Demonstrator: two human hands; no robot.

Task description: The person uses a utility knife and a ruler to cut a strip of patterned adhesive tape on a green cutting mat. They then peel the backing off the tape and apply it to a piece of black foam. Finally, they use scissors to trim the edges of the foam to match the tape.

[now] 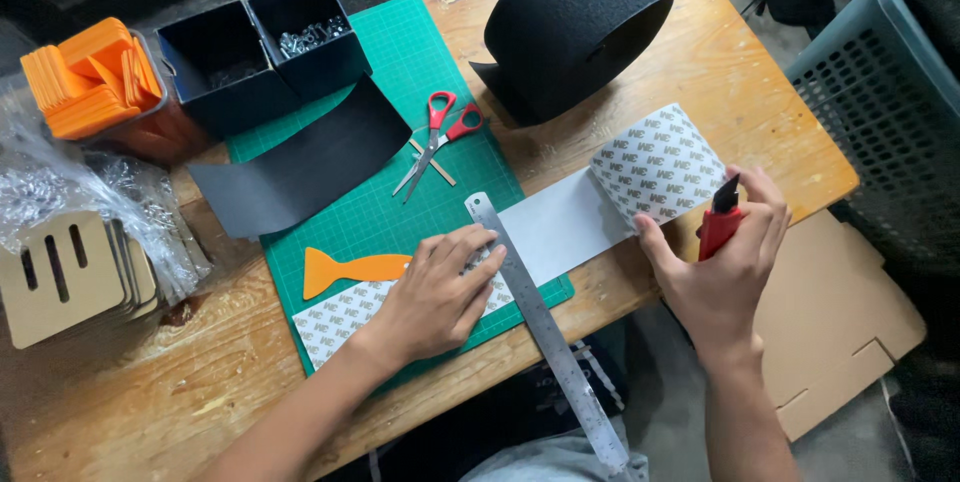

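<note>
Our left hand (435, 292) lies flat, palm down, fingers spread and pointing up and to the right, forearm reaching in from the lower left. Our right hand (722, 260) is raised, fingers curled in a closed grip, thumb out to the left, forearm coming up from below.

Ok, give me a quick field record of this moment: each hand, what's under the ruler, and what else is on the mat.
left hand: flat, pressing the steel ruler onto the white adhesive sheet
right hand: holding a red utility knife, thumb touching the sheet's curled end
sheet: lies across the green cutting mat, right end curling up off the wooden table
on mat: red scissors, orange scraper, black strip
behind: black felt roll, two black boxes
</note>
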